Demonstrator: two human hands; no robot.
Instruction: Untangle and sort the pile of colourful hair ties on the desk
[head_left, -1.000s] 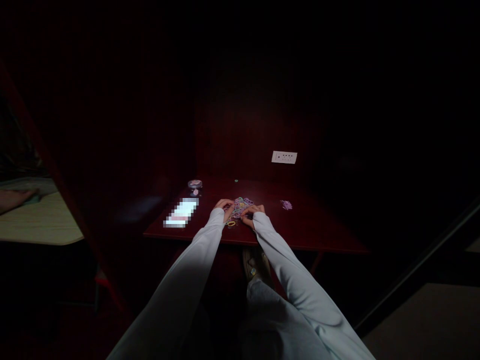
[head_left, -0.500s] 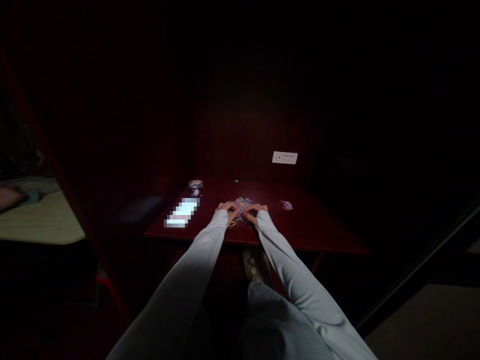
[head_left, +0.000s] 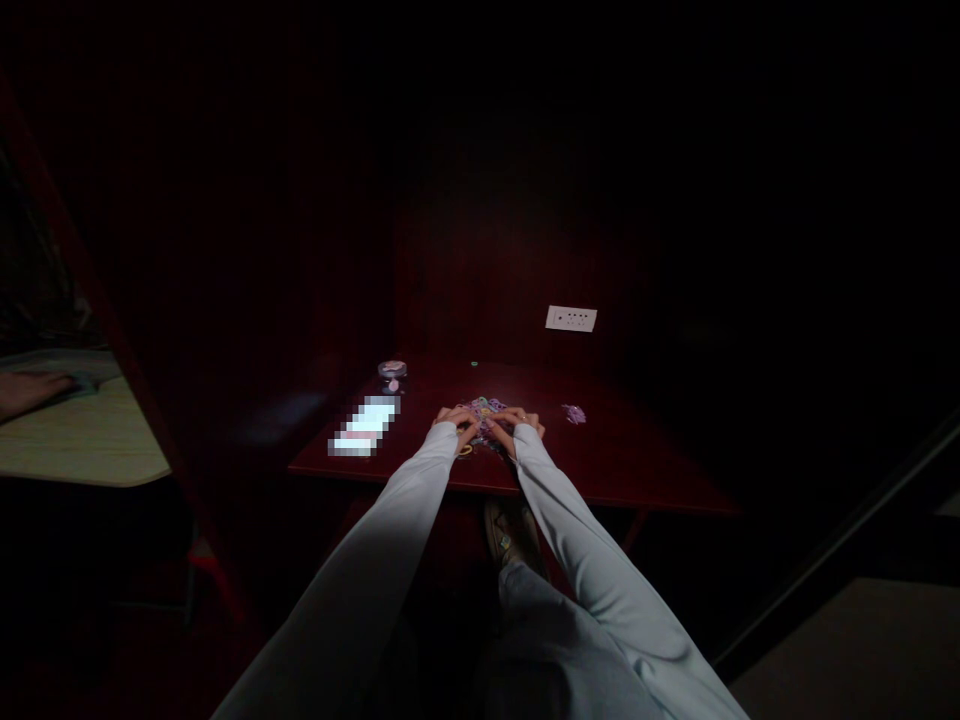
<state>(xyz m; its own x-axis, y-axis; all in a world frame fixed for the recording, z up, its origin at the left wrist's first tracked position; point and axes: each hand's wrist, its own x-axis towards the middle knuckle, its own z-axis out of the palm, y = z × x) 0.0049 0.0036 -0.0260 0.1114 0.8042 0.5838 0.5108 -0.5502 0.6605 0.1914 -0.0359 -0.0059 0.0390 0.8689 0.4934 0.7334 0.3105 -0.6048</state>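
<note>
Dotting table (head_left: 637, 470): one container (head_left: 392, 369), far-left corner | one ring (head_left: 474, 364), far edge | left hand (head_left: 455, 418), right hand (head_left: 523, 419) part-covering one pile (head_left: 486, 406), finger grip unclear

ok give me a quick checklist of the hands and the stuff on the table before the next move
1. Left hand and right hand both at the pile of small coloured bands: ok.
2. What either hand is pinching, if anything: cannot tell, too small and dark.
3. Purple heap separate from the pile, off to the right: ok.
4. All bands gathered together: not ok, a small green ring lies alone near the back of the table.
5. Round container clear of both hands, at the left: ok.
6. What the bright pixelated patch shows: cannot tell, blurred out.
</note>
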